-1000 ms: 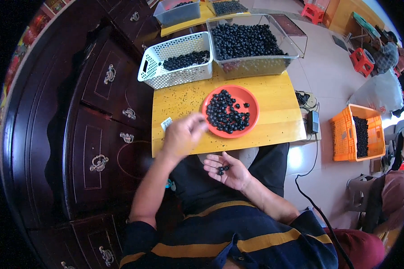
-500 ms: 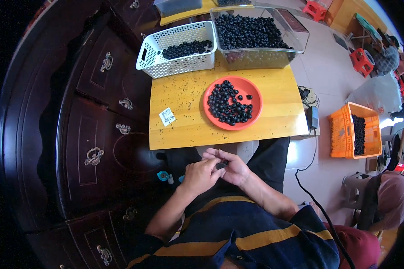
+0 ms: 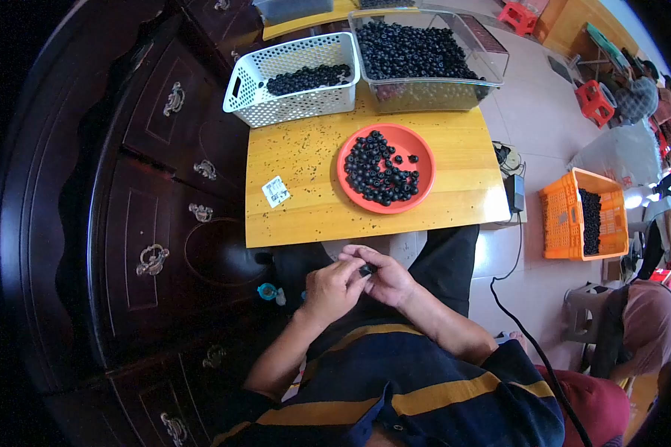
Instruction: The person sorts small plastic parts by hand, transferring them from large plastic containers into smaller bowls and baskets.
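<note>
Over my lap, just off the table's near edge, my hands meet. Between the fingertips of both sits a small black round piece (image 3: 367, 270), partly covered by the fingers. My left hand (image 3: 326, 292) is closed with its thumb and fingers at the piece. My right hand (image 3: 391, 281) cups it from the other side, fingers curled. On the table ahead lies an orange-red plate (image 3: 423, 195) with many small, shiny black balls (image 3: 376, 167), bead-like in look. A white perforated basket (image 3: 291, 110) behind it holds more of them, and a clear plastic bin (image 3: 425, 95) beside that is heaped with them.
Dark crumbs and a small white printed slip (image 3: 275, 191) lie on the yellow table (image 3: 306, 223). A dark wooden cabinet (image 3: 138, 223) flanks my left. On the floor to the right are an orange crate (image 3: 561, 223) of black pieces, a black cable (image 3: 516, 322) and a grey stool (image 3: 580, 309); people sit beyond.
The hands stay together over my lap; the black piece between the fingertips has shifted slightly upward and shows a little differently. The whole view has moved slightly. Plate and containers look unchanged.
</note>
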A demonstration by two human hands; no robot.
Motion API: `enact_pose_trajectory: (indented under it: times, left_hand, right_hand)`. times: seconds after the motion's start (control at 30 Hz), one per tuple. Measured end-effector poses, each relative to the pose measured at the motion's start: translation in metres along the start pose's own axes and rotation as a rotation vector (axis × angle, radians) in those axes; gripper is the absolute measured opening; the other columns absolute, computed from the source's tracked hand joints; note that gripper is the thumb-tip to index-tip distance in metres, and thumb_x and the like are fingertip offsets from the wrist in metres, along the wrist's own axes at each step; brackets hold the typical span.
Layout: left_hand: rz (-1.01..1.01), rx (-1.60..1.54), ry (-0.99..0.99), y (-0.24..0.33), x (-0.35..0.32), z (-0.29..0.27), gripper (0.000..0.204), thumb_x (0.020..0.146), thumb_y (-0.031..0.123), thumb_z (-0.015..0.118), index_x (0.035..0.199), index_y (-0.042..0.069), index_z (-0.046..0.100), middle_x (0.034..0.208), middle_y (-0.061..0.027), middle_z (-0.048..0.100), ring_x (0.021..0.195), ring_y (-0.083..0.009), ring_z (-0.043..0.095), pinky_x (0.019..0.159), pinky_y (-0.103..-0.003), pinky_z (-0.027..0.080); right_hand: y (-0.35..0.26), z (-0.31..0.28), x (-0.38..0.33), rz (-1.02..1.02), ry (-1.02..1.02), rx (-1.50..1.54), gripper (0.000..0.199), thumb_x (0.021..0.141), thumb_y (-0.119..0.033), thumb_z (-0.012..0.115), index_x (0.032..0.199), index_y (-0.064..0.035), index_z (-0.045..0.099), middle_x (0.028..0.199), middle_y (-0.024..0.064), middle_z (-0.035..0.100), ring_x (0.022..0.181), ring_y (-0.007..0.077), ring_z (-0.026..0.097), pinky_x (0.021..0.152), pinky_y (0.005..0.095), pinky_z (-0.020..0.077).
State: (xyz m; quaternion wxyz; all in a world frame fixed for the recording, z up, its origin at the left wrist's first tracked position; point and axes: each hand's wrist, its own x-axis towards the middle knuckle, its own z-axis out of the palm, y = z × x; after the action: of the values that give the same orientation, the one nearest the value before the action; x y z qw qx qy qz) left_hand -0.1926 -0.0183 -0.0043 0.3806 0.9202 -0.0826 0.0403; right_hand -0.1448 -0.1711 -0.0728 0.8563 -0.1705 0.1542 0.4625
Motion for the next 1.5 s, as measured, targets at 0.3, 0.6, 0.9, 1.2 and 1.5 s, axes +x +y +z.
enact_pose_trajectory:
  times: [0.3, 0.6, 0.9, 1.2, 1.5]
  left_hand:
    - [-0.055, -0.018, 0.127, -0.009, 0.003, -0.007, 0.021, 0.086, 0.011, 0.074, 0.105, 0.004, 0.07, 0.083, -0.0133, 0.071, 0.071, -0.0253, 0.072, 0.063, -0.034, 0.055]
    - [-0.123, -0.226, 0.097, -0.009, 0.002, -0.002, 0.019, 0.086, 0.012, 0.076, 0.102, 0.004, 0.07, 0.08, -0.0127, 0.07, 0.066, -0.0241, 0.071, 0.059, -0.034, 0.054]
    - [0.032, -0.108, 0.305, 0.002, 0.006, -0.002, 0.022, 0.084, 0.005, 0.078, 0.106, 0.004, 0.072, 0.073, -0.0101, 0.066, 0.059, -0.0206, 0.066, 0.054, -0.03, 0.051]
    - [0.171, -0.106, 0.414, -0.003, 0.004, 0.004, 0.026, 0.075, 0.002, 0.086, 0.09, 0.004, 0.064, 0.065, -0.0048, 0.058, 0.053, -0.0128, 0.057, 0.05, -0.027, 0.046]
    - [-0.027, -0.021, 0.095, -0.01, 0.004, -0.02, 0.044, 0.085, 0.045, 0.078, 0.094, 0.005, 0.061, 0.078, -0.01, 0.067, 0.064, -0.0249, 0.068, 0.057, -0.035, 0.052]
  right_hand:
    - [-0.001, 0.011, -0.011, 0.021, 0.094, -0.267, 0.023, 0.103, -0.032, 0.059, 0.115, -0.0132, 0.066, 0.093, -0.0025, 0.064, 0.079, 0.0082, 0.057, 0.067, 0.0244, 0.048]
    - [-0.004, 0.013, -0.012, 0.078, 0.05, -0.2, 0.025, 0.102, -0.038, 0.062, 0.104, -0.0134, 0.062, 0.08, -0.0048, 0.054, 0.062, 0.0038, 0.043, 0.049, 0.0168, 0.0327]
    - [-0.007, 0.026, -0.015, 0.048, -0.032, -0.138, 0.021, 0.103, -0.037, 0.059, 0.099, -0.0166, 0.058, 0.075, -0.0082, 0.045, 0.059, 0.0028, 0.037, 0.047, 0.0171, 0.0289]
    - [-0.001, 0.024, -0.013, 0.04, -0.056, -0.091, 0.025, 0.104, -0.039, 0.059, 0.095, -0.0162, 0.055, 0.073, -0.0072, 0.043, 0.057, 0.0031, 0.036, 0.046, 0.018, 0.0297]
    - [-0.002, 0.023, -0.015, 0.011, -0.008, -0.238, 0.03, 0.104, -0.045, 0.057, 0.094, -0.0162, 0.055, 0.07, -0.0079, 0.044, 0.054, 0.0028, 0.035, 0.045, 0.0194, 0.0267]
